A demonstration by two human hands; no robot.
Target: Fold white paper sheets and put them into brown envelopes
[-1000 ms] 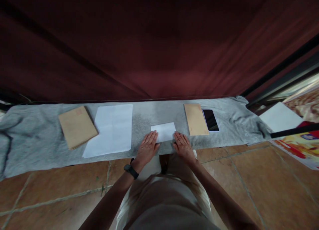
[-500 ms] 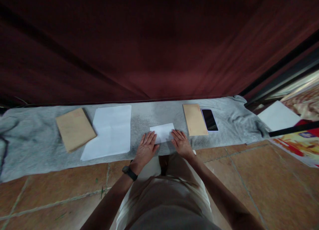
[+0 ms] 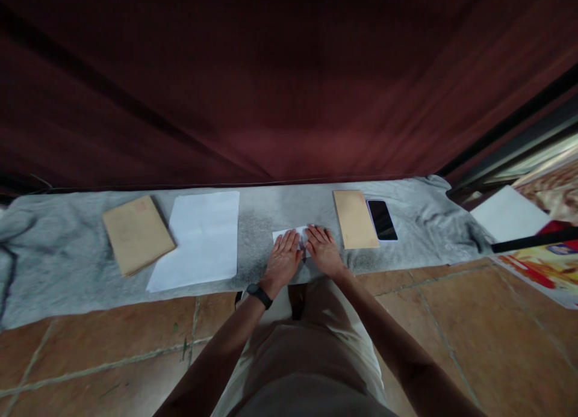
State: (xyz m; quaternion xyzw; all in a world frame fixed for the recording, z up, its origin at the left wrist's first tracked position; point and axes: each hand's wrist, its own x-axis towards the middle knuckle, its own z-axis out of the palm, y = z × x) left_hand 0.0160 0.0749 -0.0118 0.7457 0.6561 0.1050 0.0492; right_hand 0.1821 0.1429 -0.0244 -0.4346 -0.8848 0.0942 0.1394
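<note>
- We see a small folded sheet [image 3: 289, 232] of white matt paper, lying under both flat hands.
- Our left hand [image 3: 283, 259] and right hand [image 3: 323, 251] rest on a grey cloth [image 3: 67, 254], fuzzy and matt.
- At nine o'clock, a larger sheet [image 3: 198, 236] is smooth white paper, creased.
- Two envelopes [image 3: 135, 231] [image 3: 355, 218] look like dull brown paper.
- At two o'clock, the phone [image 3: 382, 219] has a glossy black glass face.
- The floor [image 3: 474, 333] is worn, matt brown tile.
- The curtain [image 3: 289, 80] is dark red cloth.
- The watch [image 3: 259, 295] band looks like matt black plastic.
</note>
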